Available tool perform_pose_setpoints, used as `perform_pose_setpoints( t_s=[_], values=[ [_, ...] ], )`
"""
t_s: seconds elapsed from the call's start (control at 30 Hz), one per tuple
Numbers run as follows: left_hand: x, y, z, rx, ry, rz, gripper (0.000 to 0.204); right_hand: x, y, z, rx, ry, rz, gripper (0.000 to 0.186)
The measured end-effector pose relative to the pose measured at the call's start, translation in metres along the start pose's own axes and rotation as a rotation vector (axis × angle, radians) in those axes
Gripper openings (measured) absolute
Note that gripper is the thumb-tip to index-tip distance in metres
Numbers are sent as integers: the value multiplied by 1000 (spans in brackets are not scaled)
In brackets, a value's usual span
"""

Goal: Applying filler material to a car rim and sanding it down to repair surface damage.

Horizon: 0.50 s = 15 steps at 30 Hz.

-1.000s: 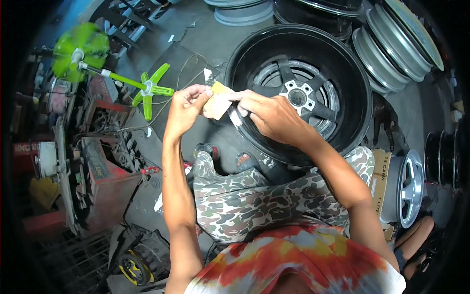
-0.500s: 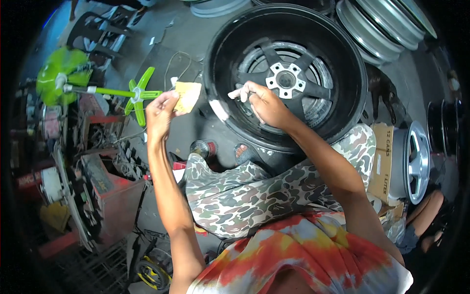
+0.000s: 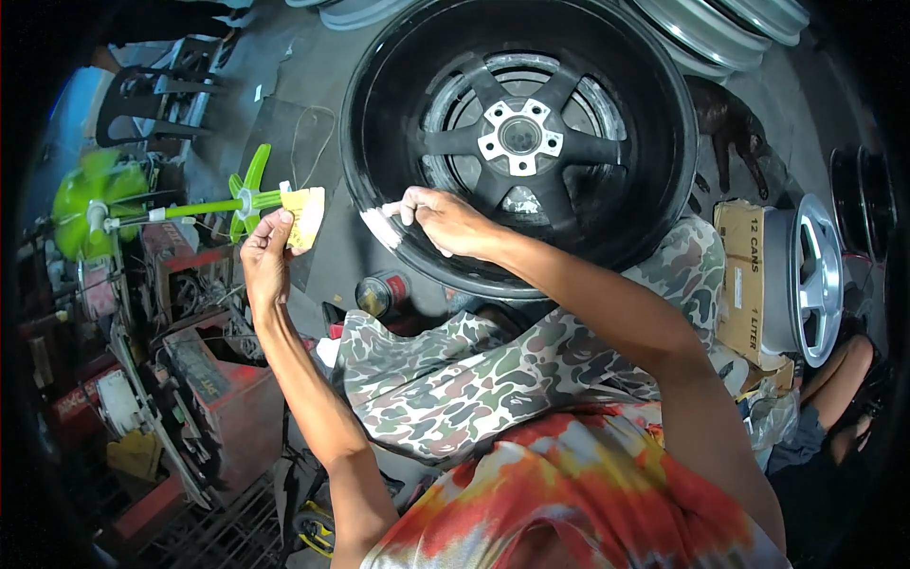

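Observation:
My left hand (image 3: 270, 247) pinches a pale yellow square piece (image 3: 303, 218), out to the left of a large black wheel rim (image 3: 365, 114). My right hand (image 3: 436, 223) is over the rim's lower-left edge, index finger extended and the others loosely curled, with nothing visible in it. Its whitened fingertips are at or just above a white patch (image 3: 377, 228) on that edge; whether they touch is unclear. The rim's spoked centre (image 3: 520, 137) has a silver hub face.
Green fan (image 3: 95, 204); red machinery (image 3: 223, 389); dark chair (image 3: 142, 114); metal can (image 3: 377, 294); stacked rims (image 3: 711, 28); lying dark dog (image 3: 735, 133); cardboard boxes (image 3: 739, 275) beside a silver wheel (image 3: 815, 280). Another person's legs (image 3: 844, 379) show at right, another person (image 3: 161, 28) at top left.
My hands have moved apart: the left carries the yellow piece leftward, and the right has left it for the rim's edge. The view has shifted, raising the rim in the picture.

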<state>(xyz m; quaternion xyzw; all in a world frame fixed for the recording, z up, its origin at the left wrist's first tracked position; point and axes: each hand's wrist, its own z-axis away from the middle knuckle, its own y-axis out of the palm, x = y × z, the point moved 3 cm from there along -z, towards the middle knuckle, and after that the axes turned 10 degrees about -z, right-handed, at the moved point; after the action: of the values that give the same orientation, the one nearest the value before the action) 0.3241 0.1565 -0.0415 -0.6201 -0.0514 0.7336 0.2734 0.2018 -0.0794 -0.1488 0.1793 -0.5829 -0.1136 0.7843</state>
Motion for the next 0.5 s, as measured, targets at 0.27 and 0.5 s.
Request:
perform_pose_setpoints(
  t_s=[0.27,0.5],
  values=[
    [-2,0,0,24,3,-13,23,3,5,37,58,-241,383,12],
    [-7,7,1,19,35,-6,23,9,1,7,-35,-344,509,16]
  ],
)
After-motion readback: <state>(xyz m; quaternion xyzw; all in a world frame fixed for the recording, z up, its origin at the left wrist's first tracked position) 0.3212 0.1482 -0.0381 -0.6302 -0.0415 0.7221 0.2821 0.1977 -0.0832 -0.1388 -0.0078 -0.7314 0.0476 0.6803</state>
